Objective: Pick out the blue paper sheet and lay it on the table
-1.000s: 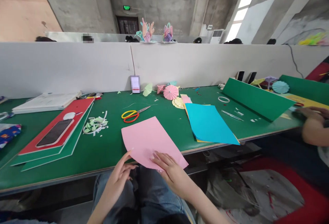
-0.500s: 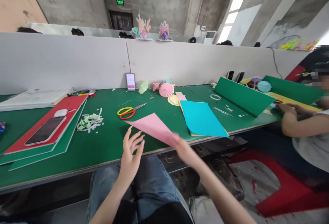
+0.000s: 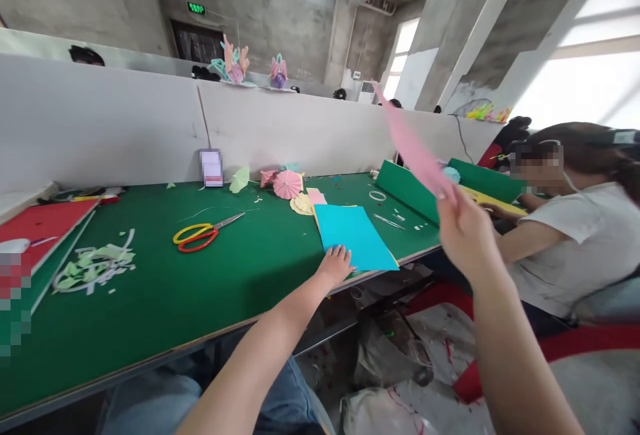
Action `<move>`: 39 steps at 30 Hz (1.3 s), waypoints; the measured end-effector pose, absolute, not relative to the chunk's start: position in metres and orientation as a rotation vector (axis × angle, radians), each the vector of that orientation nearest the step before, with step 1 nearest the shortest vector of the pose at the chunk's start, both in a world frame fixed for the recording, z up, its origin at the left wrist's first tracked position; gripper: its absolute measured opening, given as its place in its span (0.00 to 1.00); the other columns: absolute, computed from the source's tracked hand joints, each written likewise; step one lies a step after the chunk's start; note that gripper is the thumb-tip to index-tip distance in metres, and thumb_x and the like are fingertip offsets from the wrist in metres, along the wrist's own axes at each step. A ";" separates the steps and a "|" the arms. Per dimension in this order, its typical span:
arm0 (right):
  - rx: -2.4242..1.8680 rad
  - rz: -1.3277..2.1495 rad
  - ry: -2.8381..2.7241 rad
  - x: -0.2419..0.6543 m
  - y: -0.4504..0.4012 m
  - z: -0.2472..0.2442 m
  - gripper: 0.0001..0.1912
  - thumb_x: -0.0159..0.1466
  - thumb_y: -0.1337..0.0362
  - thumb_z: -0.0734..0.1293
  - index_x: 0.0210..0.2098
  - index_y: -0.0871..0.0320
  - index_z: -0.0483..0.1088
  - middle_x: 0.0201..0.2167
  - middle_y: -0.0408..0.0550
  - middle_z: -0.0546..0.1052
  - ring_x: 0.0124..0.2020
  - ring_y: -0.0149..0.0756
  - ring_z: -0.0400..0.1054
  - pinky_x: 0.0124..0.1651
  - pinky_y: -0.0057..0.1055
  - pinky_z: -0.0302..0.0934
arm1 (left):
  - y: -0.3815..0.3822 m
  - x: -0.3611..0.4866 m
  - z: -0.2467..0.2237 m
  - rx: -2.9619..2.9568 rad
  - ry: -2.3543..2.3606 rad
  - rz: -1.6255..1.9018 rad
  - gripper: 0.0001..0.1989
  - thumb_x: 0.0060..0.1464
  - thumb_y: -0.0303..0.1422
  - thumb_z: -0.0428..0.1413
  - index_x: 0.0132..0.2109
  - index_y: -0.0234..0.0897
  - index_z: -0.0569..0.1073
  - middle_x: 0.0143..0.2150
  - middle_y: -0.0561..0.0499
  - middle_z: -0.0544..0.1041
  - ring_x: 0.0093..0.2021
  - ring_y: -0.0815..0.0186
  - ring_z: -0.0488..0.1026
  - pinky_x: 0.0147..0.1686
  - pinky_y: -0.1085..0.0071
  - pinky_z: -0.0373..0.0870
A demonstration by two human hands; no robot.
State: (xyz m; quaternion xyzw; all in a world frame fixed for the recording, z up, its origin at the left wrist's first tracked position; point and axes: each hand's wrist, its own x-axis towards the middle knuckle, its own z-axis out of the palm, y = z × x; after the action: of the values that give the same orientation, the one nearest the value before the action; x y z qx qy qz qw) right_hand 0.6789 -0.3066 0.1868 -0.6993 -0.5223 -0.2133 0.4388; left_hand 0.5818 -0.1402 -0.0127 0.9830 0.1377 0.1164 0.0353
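My right hand [image 3: 465,232] is raised to the right of the table edge, closed on one end of a pink sheet of paper [image 3: 413,145]. That sheet is bent and points up and away to the left. Lower down, my left hand [image 3: 337,265] rests with flat fingers on the near left corner of a blue sheet of paper [image 3: 353,228]. Yellow paper shows in a thin strip beneath the blue. Just behind it lie a small pink paper piece [image 3: 316,196] and a cream paper disc [image 3: 302,204].
Open scissors [image 3: 207,232] and paper scraps [image 3: 97,265] lie on the green table [image 3: 200,288]. Tweezers [image 3: 389,222], a tape ring [image 3: 377,196] and a folded green board [image 3: 407,188] are at right. Pink paper umbrella [image 3: 289,184] and phone [image 3: 212,167] stand behind. Another person [image 3: 570,242] sits at right.
My right hand has lifted the pink sheet up and to the right. My left hand has moved right and down onto the blue paper. The view has turned right.
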 end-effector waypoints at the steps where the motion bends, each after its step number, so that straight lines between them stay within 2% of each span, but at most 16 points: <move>1: -1.757 -0.485 -1.428 0.681 -0.304 0.175 0.24 0.68 0.62 0.54 0.62 0.55 0.62 0.60 0.52 0.69 0.63 0.44 0.59 0.64 0.49 0.53 | -0.143 0.580 -0.018 3.048 0.436 0.349 0.19 0.61 0.37 0.55 0.57 0.36 0.67 0.58 0.43 0.69 0.55 0.55 0.70 0.52 0.51 0.69; 3: -1.865 -0.352 -1.525 0.696 -0.293 0.144 0.26 0.67 0.67 0.53 0.63 0.53 0.59 0.64 0.48 0.65 0.66 0.41 0.55 0.67 0.45 0.50 | -0.145 0.574 -0.026 3.091 0.446 0.334 0.19 0.61 0.37 0.55 0.57 0.36 0.67 0.58 0.43 0.69 0.54 0.55 0.70 0.52 0.51 0.69; 6: -1.983 -0.262 -1.421 0.726 -0.272 0.095 0.24 0.67 0.68 0.52 0.61 0.59 0.62 0.59 0.57 0.69 0.61 0.48 0.63 0.62 0.50 0.57 | -0.147 0.570 -0.031 3.136 0.467 0.313 0.20 0.61 0.39 0.55 0.58 0.36 0.67 0.59 0.42 0.68 0.55 0.55 0.69 0.52 0.50 0.69; 8: -2.038 -0.210 -1.374 0.742 -0.261 0.067 0.22 0.69 0.67 0.53 0.60 0.59 0.63 0.56 0.59 0.72 0.57 0.49 0.66 0.57 0.51 0.61 | -0.153 0.570 -0.032 3.158 0.499 0.303 0.21 0.61 0.39 0.55 0.58 0.36 0.67 0.59 0.42 0.68 0.55 0.55 0.69 0.52 0.50 0.68; 12: -2.081 -0.136 -1.346 0.753 -0.249 0.032 0.18 0.68 0.60 0.63 0.55 0.58 0.66 0.54 0.53 0.71 0.52 0.44 0.69 0.53 0.49 0.65 | -0.176 0.570 -0.035 3.200 0.573 0.304 0.19 0.61 0.37 0.56 0.57 0.35 0.68 0.57 0.43 0.70 0.53 0.56 0.71 0.50 0.52 0.71; 16: -2.085 -0.073 -1.338 0.753 -0.241 0.023 0.18 0.67 0.59 0.65 0.54 0.58 0.67 0.53 0.52 0.71 0.49 0.41 0.69 0.50 0.46 0.67 | -0.186 0.567 -0.033 3.223 0.564 0.300 0.18 0.61 0.36 0.56 0.56 0.34 0.69 0.55 0.43 0.71 0.51 0.58 0.72 0.48 0.55 0.72; 23: -2.061 -0.029 -1.296 0.749 -0.235 0.034 0.18 0.67 0.58 0.64 0.55 0.57 0.66 0.53 0.52 0.71 0.48 0.41 0.70 0.49 0.45 0.67 | -0.153 0.563 -0.018 3.221 0.436 0.243 0.16 0.61 0.37 0.56 0.53 0.33 0.70 0.50 0.44 0.73 0.45 0.61 0.74 0.43 0.60 0.75; 30: -1.985 -0.024 -1.408 0.746 -0.227 0.044 0.20 0.70 0.58 0.60 0.60 0.55 0.61 0.59 0.54 0.68 0.56 0.44 0.66 0.57 0.50 0.61 | -0.151 0.548 -0.010 3.214 0.424 0.510 0.15 0.62 0.36 0.56 0.52 0.34 0.70 0.50 0.46 0.74 0.45 0.62 0.75 0.43 0.60 0.75; 33: -1.966 -0.017 -1.493 0.744 -0.221 0.037 0.21 0.69 0.58 0.62 0.60 0.54 0.62 0.61 0.54 0.66 0.57 0.45 0.64 0.58 0.51 0.61 | -0.159 0.518 -0.003 3.192 0.383 0.748 0.12 0.63 0.33 0.54 0.50 0.32 0.72 0.48 0.44 0.77 0.47 0.61 0.76 0.45 0.59 0.75; 35: -1.946 0.008 -1.593 0.739 -0.217 0.028 0.20 0.68 0.58 0.63 0.58 0.54 0.64 0.61 0.53 0.66 0.57 0.45 0.64 0.58 0.51 0.61 | -0.165 0.480 0.004 3.174 0.332 0.919 0.11 0.64 0.28 0.51 0.49 0.29 0.74 0.46 0.39 0.79 0.50 0.58 0.76 0.49 0.61 0.74; 39: -1.921 0.071 -1.795 0.724 -0.209 0.006 0.18 0.68 0.59 0.63 0.56 0.53 0.66 0.60 0.53 0.67 0.56 0.44 0.65 0.57 0.50 0.61 | -0.175 0.379 0.021 3.152 0.181 1.150 0.12 0.66 0.27 0.47 0.46 0.33 0.76 0.42 0.45 0.82 0.45 0.62 0.79 0.47 0.66 0.75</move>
State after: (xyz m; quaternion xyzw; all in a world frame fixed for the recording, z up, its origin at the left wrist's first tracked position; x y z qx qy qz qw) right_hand 0.7236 -0.2090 0.0058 -0.7066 -0.6603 0.0262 0.2529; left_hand 0.3787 -0.1749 0.0207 0.9325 0.0536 0.3402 -0.1090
